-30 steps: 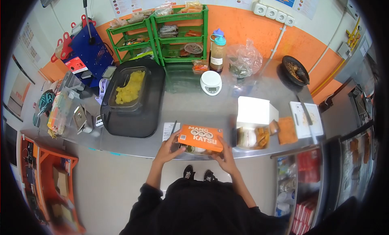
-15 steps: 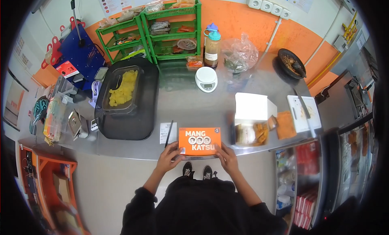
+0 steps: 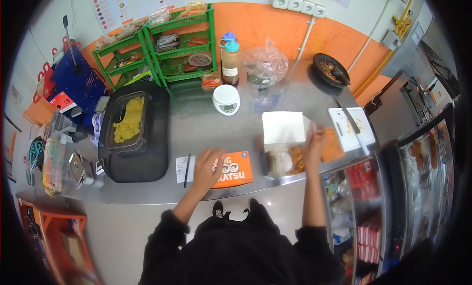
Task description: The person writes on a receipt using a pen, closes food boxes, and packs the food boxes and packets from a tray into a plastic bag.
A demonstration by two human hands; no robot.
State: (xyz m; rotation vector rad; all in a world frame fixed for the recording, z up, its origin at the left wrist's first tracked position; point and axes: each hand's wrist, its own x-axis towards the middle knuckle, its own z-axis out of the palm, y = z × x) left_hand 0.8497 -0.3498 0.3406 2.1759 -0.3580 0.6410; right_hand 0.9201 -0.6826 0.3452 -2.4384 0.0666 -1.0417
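Observation:
An orange lidded food box [image 3: 235, 171] printed "MANG KATSU" sits closed near the counter's front edge. My left hand [image 3: 208, 168] lies over its left part, fingers loosely extended and covering some of the lettering. To the right stands a second food box [image 3: 283, 127], its white lid raised, with white and golden-brown food [image 3: 295, 157] inside. My right hand [image 3: 314, 140] is at that box's right side, between it and an orange-brown sheet [image 3: 333, 146]. Motion smears its fingers, so I cannot make out whether they hold anything. A receipt [image 3: 182, 170] and a black stick [image 3: 187, 171] lie left of the closed box.
A black tray [image 3: 160, 137] with a tub of yellow food [image 3: 130, 120] is on the left. Behind are a white scale [image 3: 226, 100], a bottle [image 3: 230, 63] and green racks [image 3: 184, 54]. A knife [image 3: 354, 126] lies across a white cutting board [image 3: 339, 120] at right.
Both hands held the closed box's sides; now my right hand has moved right to the open box, and my left has slid over the closed box's top. The view has turned rightward.

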